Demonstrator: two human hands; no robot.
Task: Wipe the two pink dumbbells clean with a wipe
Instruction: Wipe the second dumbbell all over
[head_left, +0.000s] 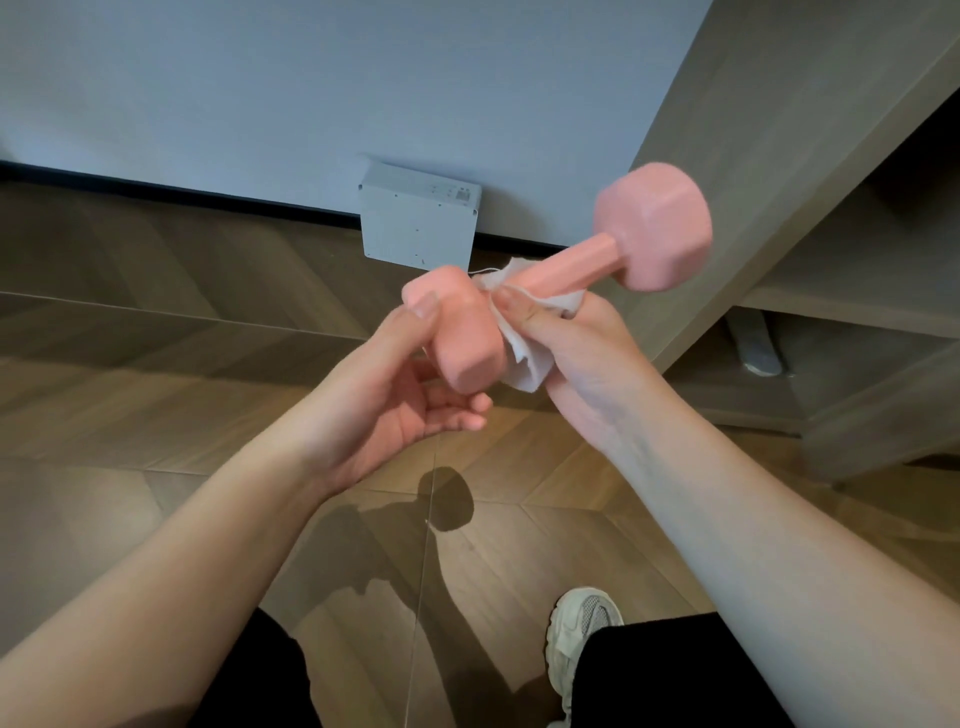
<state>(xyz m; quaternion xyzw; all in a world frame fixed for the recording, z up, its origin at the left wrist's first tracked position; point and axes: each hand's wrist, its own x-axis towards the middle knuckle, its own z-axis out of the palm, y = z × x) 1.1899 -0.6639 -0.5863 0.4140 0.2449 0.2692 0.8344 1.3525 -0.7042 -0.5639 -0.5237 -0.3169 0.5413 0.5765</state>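
One pink dumbbell (566, 270) is held in the air in front of me, tilted with its far head up to the right. My left hand (400, 400) grips the near head, thumb on top and fingers under it. My right hand (576, 358) holds a white wipe (524, 358) wrapped round the handle beside the near head, thumb and fingers curled over it. Only this one dumbbell is in view.
A wooden shelf unit (831, 291) stands on the right. A white box (418, 218) leans against the grey wall at the baseboard. Below is herringbone wood floor (156, 364), with my white shoe (576, 639) and dark trouser legs at the bottom.
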